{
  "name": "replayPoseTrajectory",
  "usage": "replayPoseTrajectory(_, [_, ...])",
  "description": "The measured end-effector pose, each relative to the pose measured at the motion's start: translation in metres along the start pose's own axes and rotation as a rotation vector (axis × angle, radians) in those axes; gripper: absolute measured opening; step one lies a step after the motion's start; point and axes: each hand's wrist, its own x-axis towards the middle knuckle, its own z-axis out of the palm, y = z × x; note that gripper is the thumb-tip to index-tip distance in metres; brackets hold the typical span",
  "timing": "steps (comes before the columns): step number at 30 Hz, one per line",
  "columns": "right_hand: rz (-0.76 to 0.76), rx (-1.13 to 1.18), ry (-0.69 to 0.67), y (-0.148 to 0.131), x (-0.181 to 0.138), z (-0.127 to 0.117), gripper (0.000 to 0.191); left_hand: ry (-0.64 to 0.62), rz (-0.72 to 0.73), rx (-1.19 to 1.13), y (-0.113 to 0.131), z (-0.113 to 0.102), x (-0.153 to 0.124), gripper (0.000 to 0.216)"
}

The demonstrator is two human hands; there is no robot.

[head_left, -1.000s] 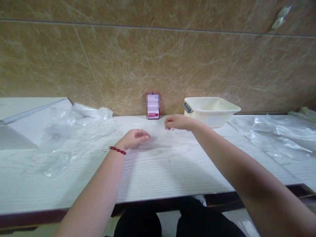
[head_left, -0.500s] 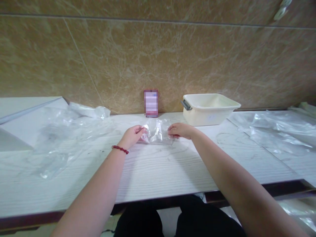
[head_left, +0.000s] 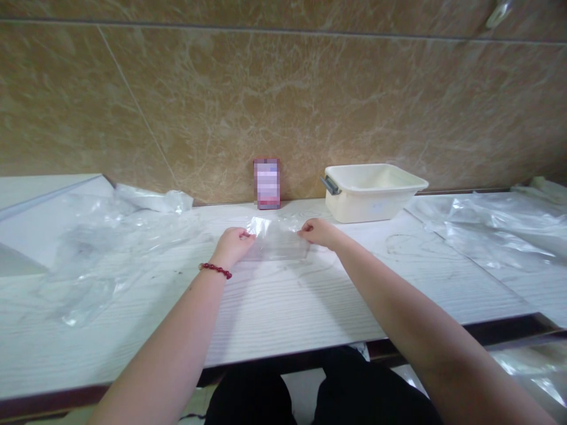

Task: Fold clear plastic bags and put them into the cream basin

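Between my two hands a clear plastic bag (head_left: 279, 242) is stretched low over the white wood-grain table. My left hand (head_left: 234, 243), with a red bead bracelet (head_left: 215, 270) at the wrist, pinches the bag's left side between thumb and fingers. On the opposite side my right hand (head_left: 315, 231) is closed on the bag's right edge. The film is see-through, and a bright glare lies near its upper left part. Just behind the bag, a phone (head_left: 267, 184) with a blurred screen leans upright against the wall.
A cream plastic bin (head_left: 372, 198) with a grey handle stands behind my right hand. Loose clear plastic bags lie in a heap (head_left: 119, 236) on the left and another pile (head_left: 500, 227) on the right. A white box-like panel (head_left: 53, 221) stands far left. The brown marbled wall (head_left: 283, 106) rises behind.
The bag, crinkled and bunched half a second ago, now lies flatter and smoother between my hands. Both hands keep hold of its sides. The view has shifted slightly.
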Motion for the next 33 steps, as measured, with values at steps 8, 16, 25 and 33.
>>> replayPoseTrajectory(8, [0.032,-0.096,0.116,0.0,0.002,0.003,0.019,0.082,-0.148,-0.133,-0.006,0.011,0.006,0.034])
replayPoseTrajectory(16, [0.07,-0.008,0.11,0.005,0.012,0.007,0.018,0.089,-0.185,-0.161,-0.003,0.013,0.012,0.029])
replayPoseTrajectory(25, [0.115,0.002,0.217,0.008,0.022,0.013,0.027,0.174,-0.251,-0.256,-0.009,0.02,0.019,0.024])
replayPoseTrajectory(33, [0.119,0.302,0.26,0.013,0.029,0.018,0.024,0.177,-0.236,-0.272,-0.012,0.023,0.019,0.023])
